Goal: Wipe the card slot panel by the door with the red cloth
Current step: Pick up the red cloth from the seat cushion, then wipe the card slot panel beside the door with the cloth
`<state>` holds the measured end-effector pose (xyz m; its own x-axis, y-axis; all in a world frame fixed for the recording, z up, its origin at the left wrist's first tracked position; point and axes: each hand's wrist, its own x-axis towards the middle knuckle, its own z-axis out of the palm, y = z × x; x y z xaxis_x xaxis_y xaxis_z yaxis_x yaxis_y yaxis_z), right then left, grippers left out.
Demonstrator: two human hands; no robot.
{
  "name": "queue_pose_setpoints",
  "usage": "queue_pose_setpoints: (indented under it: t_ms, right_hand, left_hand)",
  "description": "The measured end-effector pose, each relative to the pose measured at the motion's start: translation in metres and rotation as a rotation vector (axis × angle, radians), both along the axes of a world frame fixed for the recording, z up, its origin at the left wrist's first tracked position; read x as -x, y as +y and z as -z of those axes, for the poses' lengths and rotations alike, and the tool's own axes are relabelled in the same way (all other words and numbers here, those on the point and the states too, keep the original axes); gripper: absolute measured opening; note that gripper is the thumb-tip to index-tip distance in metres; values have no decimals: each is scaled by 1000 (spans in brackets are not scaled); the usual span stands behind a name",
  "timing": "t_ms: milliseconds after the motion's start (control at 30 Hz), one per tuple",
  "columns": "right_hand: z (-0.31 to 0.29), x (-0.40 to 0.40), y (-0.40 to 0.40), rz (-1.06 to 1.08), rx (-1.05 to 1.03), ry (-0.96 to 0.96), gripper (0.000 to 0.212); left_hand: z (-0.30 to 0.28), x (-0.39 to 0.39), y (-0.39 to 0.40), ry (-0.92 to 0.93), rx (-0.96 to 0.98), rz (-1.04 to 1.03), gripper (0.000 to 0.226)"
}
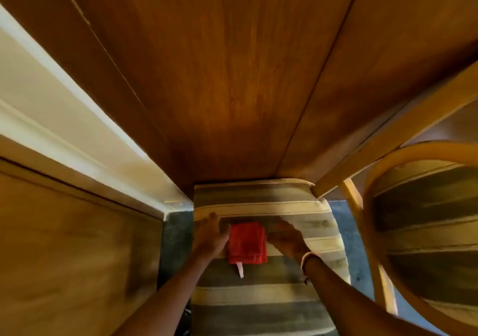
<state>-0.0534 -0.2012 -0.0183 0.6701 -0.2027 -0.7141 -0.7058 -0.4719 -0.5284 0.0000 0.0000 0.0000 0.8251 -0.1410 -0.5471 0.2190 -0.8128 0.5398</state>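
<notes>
A folded red cloth (247,242) with a white tag lies on a striped cushion (261,299) low in the middle of the view. My left hand (210,235) rests flat on the cushion against the cloth's left edge, fingers apart. My right hand (285,237) touches the cloth's right edge, fingers spread over the cushion, a bangle on its wrist. Neither hand has the cloth lifted. No card slot panel is in view.
A brown wooden panel wall (232,77) rises ahead. A white frame (64,118) and a wooden door (64,258) are on the left. A wooden chair with a striped seat (426,219) stands at the right. Dark floor (176,245) shows beside the cushion.
</notes>
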Motion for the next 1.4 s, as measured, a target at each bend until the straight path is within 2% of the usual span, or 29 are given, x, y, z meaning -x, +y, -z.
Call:
queue_pose_setpoints:
  t_ms: [67, 167, 267, 367, 467, 533, 667, 800, 967, 1300, 1400]
  right_hand:
    - [26, 3, 3, 196, -91, 20, 35]
    - [52, 4, 5, 379, -162, 32, 12]
    - [63, -1, 8, 393, -170, 5, 16]
    - [70, -4, 11, 367, -205, 21, 36]
    - [65, -3, 10, 418, -280, 2, 31]
    - [48, -4, 9, 461, -355, -34, 29]
    - [-2, -19, 10, 477, -411, -180, 19]
    - [-60, -43, 11, 472, -348, -383, 29]
    - [-138, -76, 15, 513, -372, -584, 29]
    - [-326, -104, 43, 454, -338, -989, 27]
    - [-384, -107, 52, 430, -312, -1092, 32]
  left_hand:
    - [26, 6, -7, 94, 27, -100, 32]
    - [63, 13, -17, 195, 63, -151, 36]
    - [84, 14, -24, 196, 42, -217, 46]
    - [95, 14, -23, 249, 126, -427, 46]
    - [84, 11, -19, 370, 274, -559, 49]
    - [65, 5, -16, 374, 334, -558, 49]
    - [11, -18, -14, 209, 396, -433, 48]
    - [-62, -46, -14, 34, 438, -360, 37]
    - [-151, -73, -4, -171, 518, -267, 28]
    - [-340, -86, 17, -588, 680, -175, 40]
    - [-396, -84, 24, -711, 702, -130, 43]
